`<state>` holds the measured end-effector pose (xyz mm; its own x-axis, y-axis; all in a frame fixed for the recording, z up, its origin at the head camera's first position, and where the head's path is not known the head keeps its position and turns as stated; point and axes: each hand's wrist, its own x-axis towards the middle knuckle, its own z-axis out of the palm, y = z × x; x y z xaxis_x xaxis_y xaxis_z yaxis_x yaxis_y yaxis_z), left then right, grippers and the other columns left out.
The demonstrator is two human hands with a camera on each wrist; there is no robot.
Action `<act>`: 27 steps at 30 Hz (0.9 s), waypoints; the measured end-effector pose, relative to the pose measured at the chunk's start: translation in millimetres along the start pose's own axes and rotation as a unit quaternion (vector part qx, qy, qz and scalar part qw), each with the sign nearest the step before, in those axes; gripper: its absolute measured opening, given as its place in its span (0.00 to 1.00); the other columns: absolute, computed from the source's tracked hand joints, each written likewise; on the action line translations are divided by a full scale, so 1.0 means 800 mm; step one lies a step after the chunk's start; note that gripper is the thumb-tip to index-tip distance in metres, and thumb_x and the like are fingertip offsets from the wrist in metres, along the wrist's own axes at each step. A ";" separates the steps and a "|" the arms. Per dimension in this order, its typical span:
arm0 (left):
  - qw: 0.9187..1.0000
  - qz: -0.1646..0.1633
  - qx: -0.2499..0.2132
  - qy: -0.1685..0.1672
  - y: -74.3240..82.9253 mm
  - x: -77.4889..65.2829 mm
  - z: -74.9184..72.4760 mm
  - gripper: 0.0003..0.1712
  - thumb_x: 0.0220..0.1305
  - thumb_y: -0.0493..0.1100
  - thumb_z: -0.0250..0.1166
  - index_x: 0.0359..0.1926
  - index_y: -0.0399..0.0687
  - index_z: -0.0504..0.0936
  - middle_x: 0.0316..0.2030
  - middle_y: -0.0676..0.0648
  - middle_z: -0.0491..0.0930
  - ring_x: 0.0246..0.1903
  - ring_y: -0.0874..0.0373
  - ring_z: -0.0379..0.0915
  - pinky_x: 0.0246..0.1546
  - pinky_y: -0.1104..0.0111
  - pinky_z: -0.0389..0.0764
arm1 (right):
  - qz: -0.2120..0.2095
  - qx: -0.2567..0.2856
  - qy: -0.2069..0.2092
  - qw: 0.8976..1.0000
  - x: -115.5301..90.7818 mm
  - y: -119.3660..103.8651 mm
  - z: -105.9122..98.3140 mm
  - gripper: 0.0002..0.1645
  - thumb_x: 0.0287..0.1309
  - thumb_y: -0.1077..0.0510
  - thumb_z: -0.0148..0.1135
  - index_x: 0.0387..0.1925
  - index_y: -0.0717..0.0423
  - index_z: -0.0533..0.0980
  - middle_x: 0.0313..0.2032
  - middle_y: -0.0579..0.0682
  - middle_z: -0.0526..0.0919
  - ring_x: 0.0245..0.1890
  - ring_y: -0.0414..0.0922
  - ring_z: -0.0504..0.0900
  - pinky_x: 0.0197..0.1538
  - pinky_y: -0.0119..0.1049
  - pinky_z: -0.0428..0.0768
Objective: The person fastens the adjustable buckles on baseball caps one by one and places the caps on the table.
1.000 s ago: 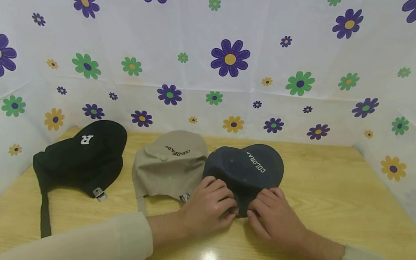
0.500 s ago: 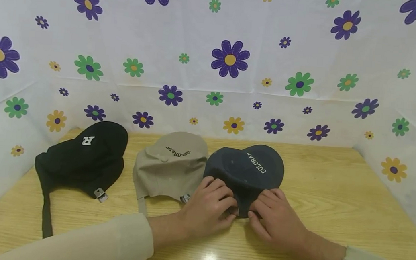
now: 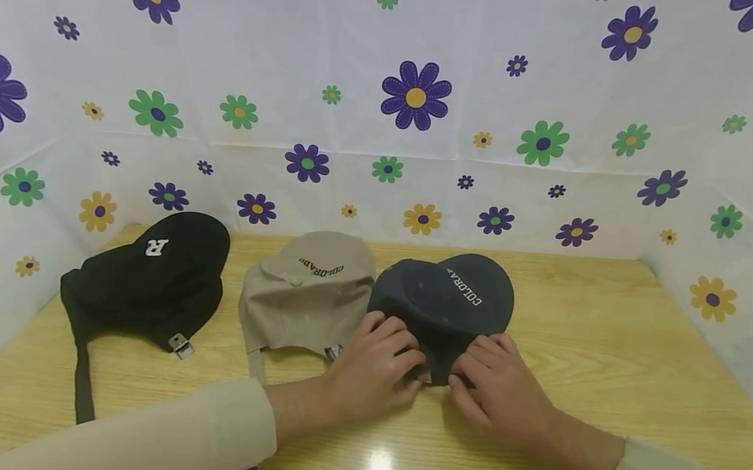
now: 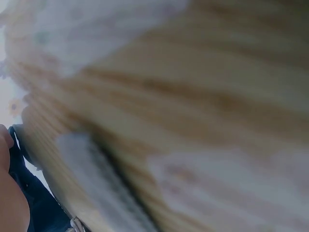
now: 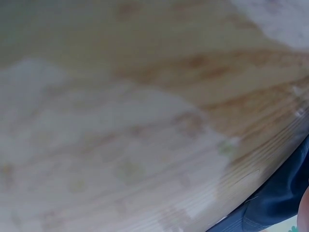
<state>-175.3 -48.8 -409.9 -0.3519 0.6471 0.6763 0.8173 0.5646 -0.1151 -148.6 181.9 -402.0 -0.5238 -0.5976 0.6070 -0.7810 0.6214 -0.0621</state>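
A navy baseball cap (image 3: 425, 289) with pale COLORADO lettering lies on the wooden table, its brim pointing away and to the right. Curled fingers of my left hand (image 3: 374, 366) grip the near left part of its back edge. On the right, my right hand (image 3: 503, 393) pinches the same edge, thumb toward the table. A dark piece of the cap shows between the two hands, and the fingertips are partly hidden. In the left wrist view, navy cloth (image 4: 43, 205) appears beside a sliver of hand; the right wrist view has navy cloth (image 5: 282, 188) at its lower right corner.
A beige COLORADO cap (image 3: 313, 296) sits against the navy one, its strap running under the left forearm. Farther left lies a black cap (image 3: 157, 278) with a white R, a metal buckle (image 3: 181, 345) and a hanging strap. Flowered cloth (image 3: 358, 117) stands around the table (image 3: 605, 338).
The head view has tilted slightly, so everything sits a little higher in it. Both hands keep their hold on the navy cap, and the caps stay where they were.
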 end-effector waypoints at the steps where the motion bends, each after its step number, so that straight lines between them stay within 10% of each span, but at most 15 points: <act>1: 1.000 0.002 -0.002 0.003 0.000 0.000 0.000 0.04 0.55 0.48 0.69 0.31 0.56 0.86 0.32 0.58 0.79 0.38 0.60 0.72 0.45 0.62 0.69 | 0.002 -0.001 -0.002 1.000 0.000 0.000 0.000 0.05 0.58 0.57 0.58 0.27 0.46 0.75 0.26 0.38 0.74 0.32 0.38 0.71 0.46 0.40 0.69; 15: 0.998 0.045 -0.008 0.054 -0.001 0.004 0.001 0.04 0.51 0.46 0.71 0.28 0.56 0.84 0.31 0.57 0.80 0.36 0.60 0.74 0.43 0.62 0.71 | -0.019 0.036 -0.033 0.999 0.001 0.002 0.003 0.10 0.67 0.46 0.59 0.32 0.44 0.78 0.30 0.36 0.76 0.36 0.36 0.72 0.48 0.37 0.65; 27: 0.999 0.039 -0.019 0.001 0.003 0.001 -0.001 0.08 0.53 0.50 0.69 0.33 0.55 0.84 0.35 0.57 0.80 0.41 0.60 0.73 0.47 0.61 0.68 | -0.031 0.036 -0.043 0.998 0.000 0.001 0.004 0.11 0.71 0.47 0.55 0.35 0.46 0.79 0.32 0.37 0.79 0.38 0.36 0.74 0.48 0.36 0.66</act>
<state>-173.3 -47.0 -409.3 -0.2857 0.6872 0.6680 0.8588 0.4929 -0.1398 -150.3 181.2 -404.5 -0.4987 -0.6771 0.5411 -0.8336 0.5457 -0.0854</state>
